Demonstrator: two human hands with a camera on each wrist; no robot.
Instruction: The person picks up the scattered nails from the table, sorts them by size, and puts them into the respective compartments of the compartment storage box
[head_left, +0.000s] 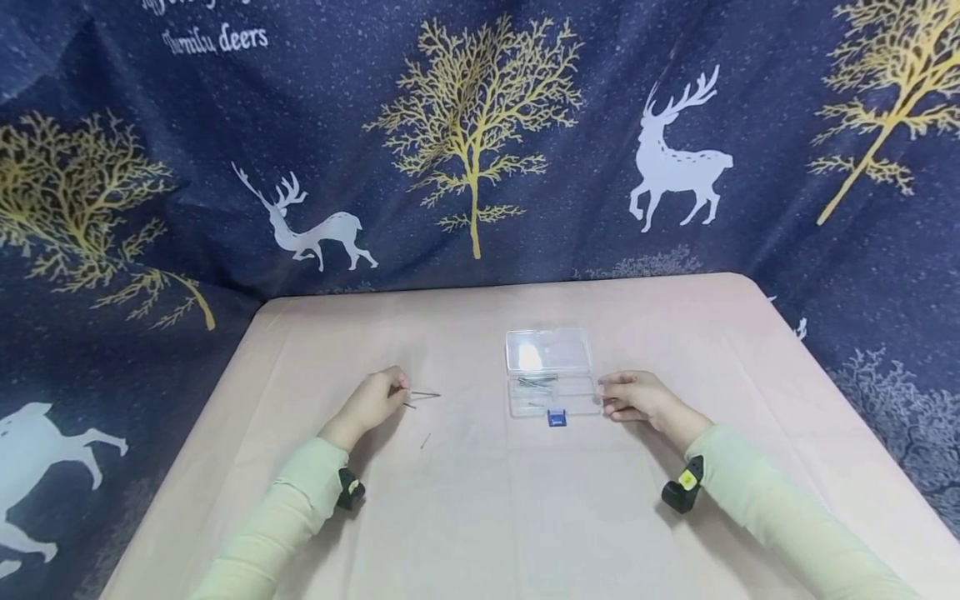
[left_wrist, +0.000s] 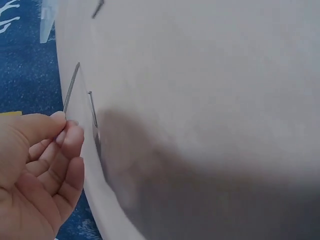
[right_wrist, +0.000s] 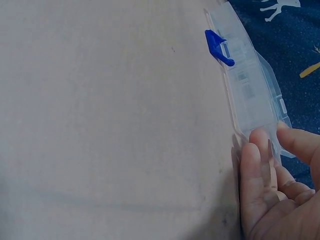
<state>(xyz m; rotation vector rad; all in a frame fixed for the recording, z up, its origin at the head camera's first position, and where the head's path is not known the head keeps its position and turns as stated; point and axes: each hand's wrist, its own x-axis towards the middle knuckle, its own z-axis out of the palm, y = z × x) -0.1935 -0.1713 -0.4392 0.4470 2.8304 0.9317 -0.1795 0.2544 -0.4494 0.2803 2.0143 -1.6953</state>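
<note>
A thin metal pin point(left_wrist: 71, 87) is pinched at its near end by the left hand point(head_left: 372, 402) on the table point(head_left: 480, 517), left of the open clear plastic box point(head_left: 550, 372), whose right edge is gripped by the right hand point(head_left: 637, 397), with two loose pins point(head_left: 424, 441) lying nearby.

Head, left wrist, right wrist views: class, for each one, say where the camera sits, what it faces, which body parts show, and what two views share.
Head: worn on the head, looking down at the table; both sleeves, left hand, right hand.
Left wrist: on that wrist; left hand pinches a thin metal pin.
Right wrist: on that wrist; right hand holds the clear box.
Head and right wrist share the box's blue latch.
</note>
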